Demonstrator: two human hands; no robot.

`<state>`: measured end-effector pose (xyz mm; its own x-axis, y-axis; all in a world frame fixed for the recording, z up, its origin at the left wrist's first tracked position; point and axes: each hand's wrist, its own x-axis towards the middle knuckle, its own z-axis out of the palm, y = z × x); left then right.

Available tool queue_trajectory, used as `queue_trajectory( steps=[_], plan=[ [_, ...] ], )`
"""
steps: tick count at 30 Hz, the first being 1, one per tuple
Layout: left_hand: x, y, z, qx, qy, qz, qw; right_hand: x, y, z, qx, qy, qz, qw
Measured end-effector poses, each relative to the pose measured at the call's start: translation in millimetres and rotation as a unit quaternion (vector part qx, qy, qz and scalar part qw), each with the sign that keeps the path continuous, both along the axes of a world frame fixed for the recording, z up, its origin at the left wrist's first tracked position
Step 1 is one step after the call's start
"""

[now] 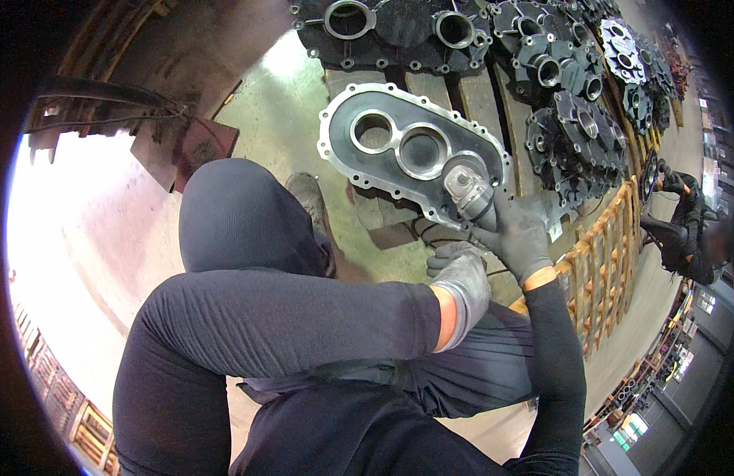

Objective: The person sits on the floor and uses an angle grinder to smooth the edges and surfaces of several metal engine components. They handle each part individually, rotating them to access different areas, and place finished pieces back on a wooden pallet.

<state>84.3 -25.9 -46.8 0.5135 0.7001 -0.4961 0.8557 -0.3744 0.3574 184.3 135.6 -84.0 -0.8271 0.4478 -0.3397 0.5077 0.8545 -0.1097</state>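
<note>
My right hand (521,238), in a dark grey glove, is wrapped round the body of an angle grinder (467,190). The grinder's metal head rests over the right-hand end of a grey cast housing cover (398,168), partly hiding the round bore there. This cover has a bright machined rim with bolt holes and two open round bores further left. Below the grinder, my left hand (462,278) is closed in a lighter grey glove, its fingers curled near a dark cable (438,234). Whether anything lies inside those fingers is hidden.
Several dark cast housings (577,131) lie on wooden pallets ahead and to the right. A slatted wooden pallet (601,270) stands at my right. Reddish-brown metal plates (204,147) are at the left. Another person (688,226) is working at the far right.
</note>
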Motion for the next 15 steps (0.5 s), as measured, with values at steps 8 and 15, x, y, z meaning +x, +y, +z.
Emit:
queue_trajectory(
  steps=[8,15],
  plan=[
    [-5,1,11,-0.004,-0.008,0.0,1.0,8,-5,2,-0.013,-0.001,-0.011,1.0],
    [17,3,-9,-0.031,0.005,-0.01,0.999,21,-8,5,-0.012,-0.018,-0.022,1.0]
  ],
)
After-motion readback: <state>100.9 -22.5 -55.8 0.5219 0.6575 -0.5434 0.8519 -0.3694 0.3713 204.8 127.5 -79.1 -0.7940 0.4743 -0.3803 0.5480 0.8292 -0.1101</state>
